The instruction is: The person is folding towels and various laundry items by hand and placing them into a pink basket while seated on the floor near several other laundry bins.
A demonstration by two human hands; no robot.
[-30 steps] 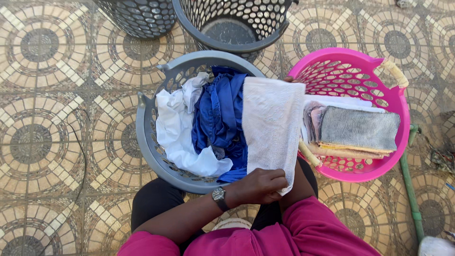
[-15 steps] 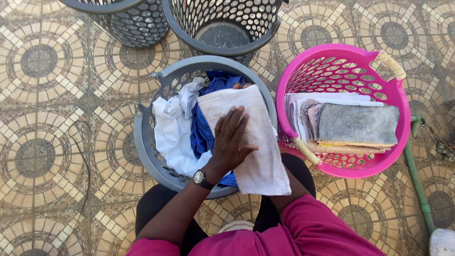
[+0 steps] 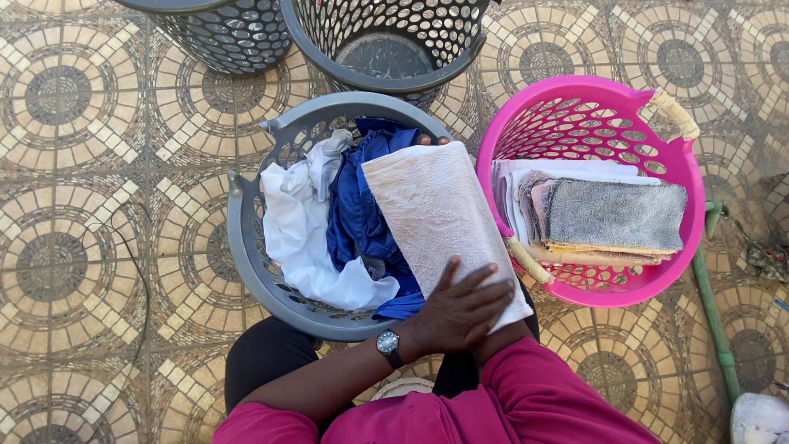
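A folded cream towel lies lengthwise over the right side of the grey laundry basket and reaches my lap. My left hand, with a wristwatch, rests flat on the towel's near end, fingers spread. My right arm in a pink sleeve runs under the towel. Only the fingertips of my right hand show, at the towel's far edge. A white garment and a blue garment are inside the grey basket.
A pink basket on the right holds a stack of folded cloths with a grey one on top. Two dark perforated baskets stand at the back. A green pole lies on the patterned tile floor at right.
My left hand slid from the towel's middle back to its near end. The towel now lies flatter and straighter over the basket.
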